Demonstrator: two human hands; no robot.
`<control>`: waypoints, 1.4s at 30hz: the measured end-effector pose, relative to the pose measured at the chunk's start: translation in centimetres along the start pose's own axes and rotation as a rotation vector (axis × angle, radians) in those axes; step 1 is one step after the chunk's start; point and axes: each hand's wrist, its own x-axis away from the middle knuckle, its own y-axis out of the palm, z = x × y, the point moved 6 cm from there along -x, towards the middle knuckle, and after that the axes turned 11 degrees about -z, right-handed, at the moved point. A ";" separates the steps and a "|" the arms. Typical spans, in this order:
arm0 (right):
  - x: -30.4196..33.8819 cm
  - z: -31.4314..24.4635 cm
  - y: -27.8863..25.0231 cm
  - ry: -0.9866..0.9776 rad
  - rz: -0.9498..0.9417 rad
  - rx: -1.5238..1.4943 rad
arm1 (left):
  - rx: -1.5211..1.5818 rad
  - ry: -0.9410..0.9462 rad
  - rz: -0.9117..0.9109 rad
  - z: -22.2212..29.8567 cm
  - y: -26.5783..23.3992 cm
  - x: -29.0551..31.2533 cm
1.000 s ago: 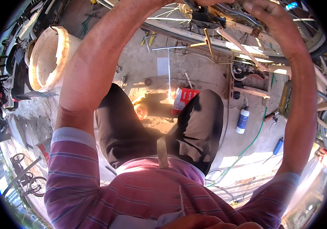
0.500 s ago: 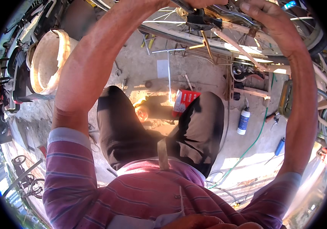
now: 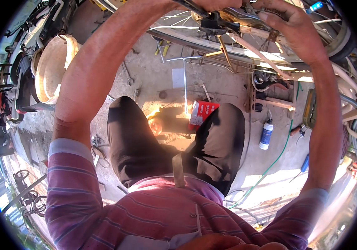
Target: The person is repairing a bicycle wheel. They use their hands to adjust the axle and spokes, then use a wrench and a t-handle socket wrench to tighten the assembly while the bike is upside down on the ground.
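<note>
An upturned-looking bicycle wheel (image 3: 245,51) with spokes and frame tubes fills the upper right. At the top edge, my left hand (image 3: 218,3) is partly cut off beside a dark bar (image 3: 193,7) and above a black pedal-like block (image 3: 214,25). Its fingers look curled, but what they hold is hidden. My right hand (image 3: 291,18) is bent over the bike's metal parts, thumb and fingers closed around a small ridged metal part that I cannot make out clearly. A rusty tube (image 3: 253,30) runs between the hands, below them.
A cream bucket (image 3: 55,68) stands left. On the ground lie a T-shaped metal tool (image 3: 185,83), a wrench (image 3: 127,75), a red box (image 3: 203,112), a white-and-blue bottle (image 3: 265,135), a green cord (image 3: 285,150) and a blue-handled tool (image 3: 305,163). My knees are spread below the bike.
My right hand has shifted slightly down, and its thumb has moved a little to the left, so more of the ridged part shows. My left forearm has moved slightly left.
</note>
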 end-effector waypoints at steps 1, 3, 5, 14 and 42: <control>0.2 -0.2 0.0 0.006 0.025 0.039 | -0.019 0.015 0.019 0.3 -0.1 0.1; 0.4 -0.4 0.0 -0.018 0.044 0.020 | -0.043 -0.144 -0.048 0.6 -0.2 -0.3; 0.5 -0.7 -0.2 0.018 0.033 -0.050 | -0.097 -0.324 -0.062 2.0 0.2 -0.6; -0.2 0.4 0.2 0.059 0.014 -0.029 | -0.006 -0.211 -0.157 1.4 0.2 0.5; 1.0 -0.4 -0.7 0.069 -0.047 -0.065 | -0.120 -0.140 -0.115 2.2 0.1 -0.8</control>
